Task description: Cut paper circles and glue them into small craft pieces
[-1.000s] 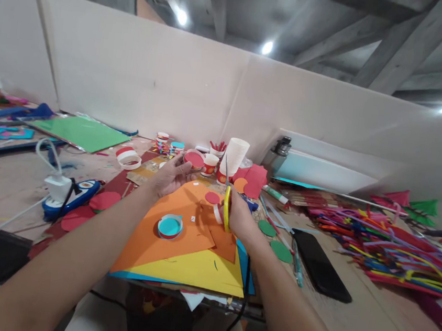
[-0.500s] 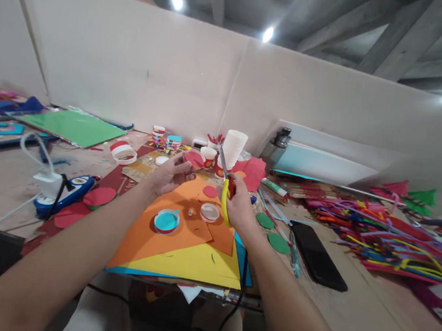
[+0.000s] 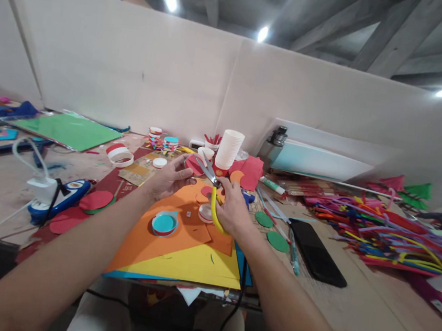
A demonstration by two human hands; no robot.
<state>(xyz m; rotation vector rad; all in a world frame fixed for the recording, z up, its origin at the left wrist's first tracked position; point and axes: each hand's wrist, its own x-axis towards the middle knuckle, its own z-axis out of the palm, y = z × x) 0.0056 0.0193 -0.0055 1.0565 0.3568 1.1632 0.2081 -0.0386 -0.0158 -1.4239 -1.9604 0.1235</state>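
— Scissors (image 3: 216,182) sit in the right hand (image 3: 233,204), fingers curled round the handle; blades parted at the red disc (image 3: 192,164)!
— And the left hand (image 3: 169,180)?
— Fingers pinch its edge; it's near the orange paper (image 3: 185,238).

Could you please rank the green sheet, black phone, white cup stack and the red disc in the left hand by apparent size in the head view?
Largest to smallest:
1. green sheet
2. black phone
3. white cup stack
4. red disc in the left hand

The phone's nearness to the camera may enlarge it.
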